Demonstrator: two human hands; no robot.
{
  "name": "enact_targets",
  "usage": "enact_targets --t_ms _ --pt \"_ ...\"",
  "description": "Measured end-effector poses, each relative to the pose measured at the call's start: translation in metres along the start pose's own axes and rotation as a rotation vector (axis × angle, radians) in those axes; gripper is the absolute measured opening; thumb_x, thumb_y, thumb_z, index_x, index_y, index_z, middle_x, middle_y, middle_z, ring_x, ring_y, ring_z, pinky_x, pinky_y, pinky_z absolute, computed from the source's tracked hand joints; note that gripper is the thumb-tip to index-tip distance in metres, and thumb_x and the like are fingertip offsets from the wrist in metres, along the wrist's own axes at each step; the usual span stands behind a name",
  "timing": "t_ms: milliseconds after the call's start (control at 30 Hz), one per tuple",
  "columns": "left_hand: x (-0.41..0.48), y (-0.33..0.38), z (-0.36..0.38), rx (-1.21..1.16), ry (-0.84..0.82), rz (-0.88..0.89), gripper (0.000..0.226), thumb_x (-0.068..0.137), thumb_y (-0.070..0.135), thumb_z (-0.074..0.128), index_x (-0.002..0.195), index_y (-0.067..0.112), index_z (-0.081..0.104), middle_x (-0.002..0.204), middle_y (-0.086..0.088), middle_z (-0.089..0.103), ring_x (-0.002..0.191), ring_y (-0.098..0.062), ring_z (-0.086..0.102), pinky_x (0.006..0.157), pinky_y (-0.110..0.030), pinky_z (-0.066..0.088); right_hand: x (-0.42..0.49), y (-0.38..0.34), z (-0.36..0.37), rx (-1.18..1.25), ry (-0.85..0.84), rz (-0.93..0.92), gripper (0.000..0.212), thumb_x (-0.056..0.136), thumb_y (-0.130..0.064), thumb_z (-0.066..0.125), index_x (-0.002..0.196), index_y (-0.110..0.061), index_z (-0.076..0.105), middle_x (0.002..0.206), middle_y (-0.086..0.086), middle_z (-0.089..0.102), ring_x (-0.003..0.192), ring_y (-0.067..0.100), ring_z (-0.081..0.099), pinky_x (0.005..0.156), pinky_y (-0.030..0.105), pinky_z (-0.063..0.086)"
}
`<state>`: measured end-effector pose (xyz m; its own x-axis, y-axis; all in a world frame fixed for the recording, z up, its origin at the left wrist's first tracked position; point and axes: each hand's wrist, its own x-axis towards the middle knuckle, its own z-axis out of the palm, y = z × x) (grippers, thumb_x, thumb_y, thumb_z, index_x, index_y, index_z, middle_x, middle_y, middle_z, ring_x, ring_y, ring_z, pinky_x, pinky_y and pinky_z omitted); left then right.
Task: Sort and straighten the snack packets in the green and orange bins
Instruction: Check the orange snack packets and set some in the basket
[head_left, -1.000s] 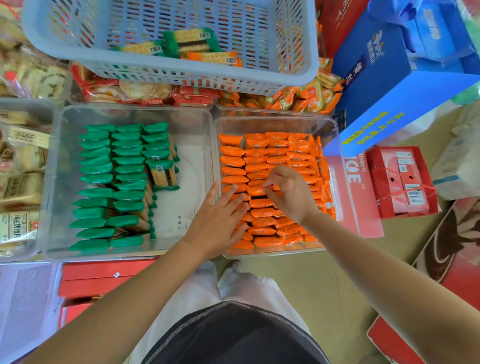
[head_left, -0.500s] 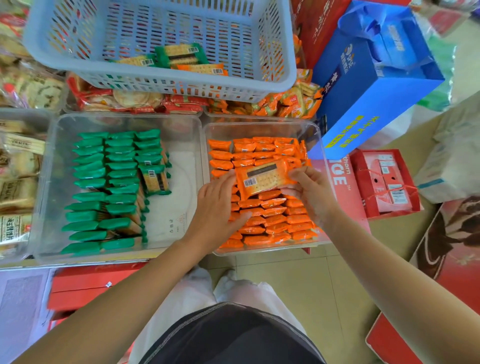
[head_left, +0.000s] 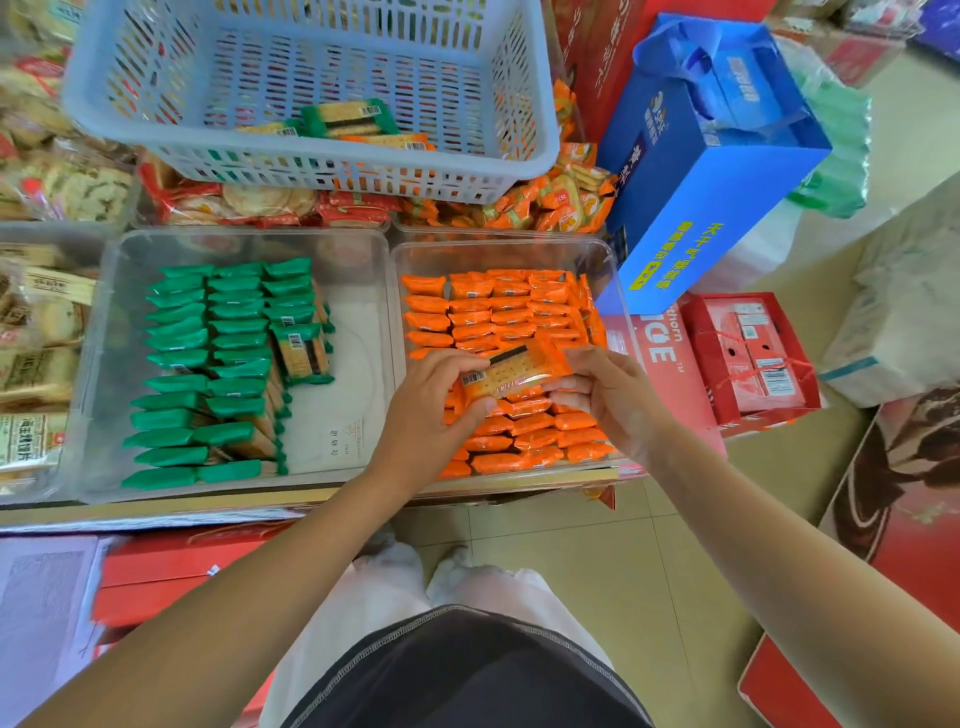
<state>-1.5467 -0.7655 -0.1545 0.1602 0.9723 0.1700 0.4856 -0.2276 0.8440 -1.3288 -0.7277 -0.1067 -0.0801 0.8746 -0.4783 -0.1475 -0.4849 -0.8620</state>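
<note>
I noted both hands occupied. The left hand (head_left: 431, 410) pinched the barcode end of a single orange packet (head_left: 514, 374), and the right hand (head_left: 608, 400) pinched its other end. The packet was held face up, just above the middle of the orange bin (head_left: 498, 249). Its long axis ran left to right between the hands, with the right end slightly higher. That roughly matched the lie of the orange packets (head_left: 493, 306) standing on edge in rows beneath it. Neither hand was nearer, as each held one end. In my judgement, the next move would be to turn the packet onto its edge and lower it straight into a row.

The orange bin appeared nearly full. The rows at its far end were tidy, and those at its near end were looser.

Immediately left of the orange bin stood the green bin (head_left: 244, 239). It held green packets (head_left: 228, 332) in three columns, with its right part bare. One green packet (head_left: 301, 353) lay face up across the third column.

Beyond the orange bin sat a blue basket (head_left: 311, 171) holding a few loose packets, green and orange.
</note>
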Motion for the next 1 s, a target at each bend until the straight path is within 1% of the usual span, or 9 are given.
enact_targets --t_ms 100,133,267,400,600,733,833,933,1000 --pt "-0.004 0.006 -0.001 -0.07 -0.052 -0.07 0.039 0.09 0.05 0.053 0.122 0.028 0.059 0.121 0.014 0.056 0.111 0.003 0.051 0.088 -0.008 0.036 -0.001 0.003 -0.01 0.027 -0.122 -0.054 0.029 0.088 -0.009 0.064 0.115 -0.017 0.067 0.11 0.008 0.064 0.089 0.015 0.065 0.082 0.034 0.057" --pt "-0.006 0.009 -0.001 -0.125 -0.071 -0.108 0.036 0.091 0.049 0.052 0.121 0.029 0.059 0.117 0.015 0.058 0.107 0.003 0.053 0.085 -0.007 0.038 -0.002 0.003 -0.011 -0.002 -0.153 -0.074 0.032 0.084 -0.011 0.069 0.115 -0.019 0.068 0.112 0.008 0.065 0.095 0.017 0.065 0.083 0.034 0.056" --pt "-0.008 0.015 0.0 -0.368 -0.066 -0.297 0.03 0.095 0.05 0.045 0.106 0.028 0.064 0.098 0.004 0.067 0.085 -0.012 0.067 0.07 -0.025 0.052 -0.005 0.0 -0.01 -0.121 -0.073 -0.129 0.025 0.069 -0.028 0.078 0.089 -0.014 0.073 0.089 0.001 0.073 0.085 0.014 0.069 0.073 0.023 0.056" --pt "-0.009 0.017 0.002 -0.501 -0.07 -0.392 0.025 0.103 0.027 0.045 0.109 0.01 0.062 0.086 -0.007 0.067 0.062 -0.018 0.07 0.059 -0.021 0.053 -0.006 -0.002 -0.009 -0.133 -0.127 -0.045 0.026 0.077 -0.022 0.069 0.1 -0.01 0.068 0.09 0.002 0.072 0.085 0.013 0.069 0.072 0.026 0.058" --pt "-0.009 0.019 -0.001 -0.616 -0.109 -0.48 0.034 0.102 0.031 0.042 0.114 0.005 0.061 0.079 -0.004 0.072 0.063 -0.02 0.071 0.063 -0.023 0.055 -0.003 0.0 -0.01 -0.194 -0.044 -0.008 0.015 0.07 -0.021 0.074 0.082 -0.013 0.068 0.074 -0.004 0.071 0.071 0.011 0.064 0.063 0.02 0.054" --pt "-0.008 0.019 -0.004 -0.814 -0.19 -0.674 0.046 0.101 0.047 0.035 0.117 0.014 0.062 0.098 -0.014 0.075 0.067 -0.021 0.07 0.068 -0.027 0.055 -0.003 0.003 -0.01 -0.189 -0.002 -0.079 0.016 0.072 -0.022 0.073 0.084 -0.012 0.067 0.066 -0.007 0.068 0.061 0.006 0.061 0.059 0.018 0.052" --pt "-0.006 0.017 -0.005 -0.875 -0.194 -0.758 0.044 0.103 0.044 0.035 0.119 0.013 0.062 0.101 -0.016 0.074 0.069 -0.021 0.071 0.069 -0.028 0.053 -0.003 0.003 -0.01 -0.205 0.01 -0.128 0.017 0.073 -0.021 0.073 0.086 -0.011 0.068 0.067 -0.008 0.069 0.059 0.005 0.06 0.057 0.018 0.051" --pt "-0.005 0.019 -0.003 -0.88 -0.154 -0.768 0.033 0.105 0.033 0.038 0.11 0.011 0.062 0.09 -0.012 0.075 0.072 -0.02 0.071 0.064 -0.025 0.054 -0.003 0.004 -0.009 -0.219 0.027 -0.135 0.013 0.078 -0.019 0.073 0.089 -0.013 0.069 0.074 -0.006 0.071 0.067 0.007 0.064 0.063 0.021 0.052" --pt "-0.005 0.019 -0.002 -0.825 -0.131 -0.703 0.025 0.105 0.026 0.04 0.106 0.015 0.063 0.093 -0.011 0.073 0.078 -0.02 0.071 0.071 -0.026 0.055 -0.002 0.006 -0.009 -0.192 0.017 -0.084 0.013 0.085 -0.021 0.069 0.097 -0.015 0.068 0.089 -0.001 0.072 0.086 0.015 0.067 0.073 0.027 0.054"
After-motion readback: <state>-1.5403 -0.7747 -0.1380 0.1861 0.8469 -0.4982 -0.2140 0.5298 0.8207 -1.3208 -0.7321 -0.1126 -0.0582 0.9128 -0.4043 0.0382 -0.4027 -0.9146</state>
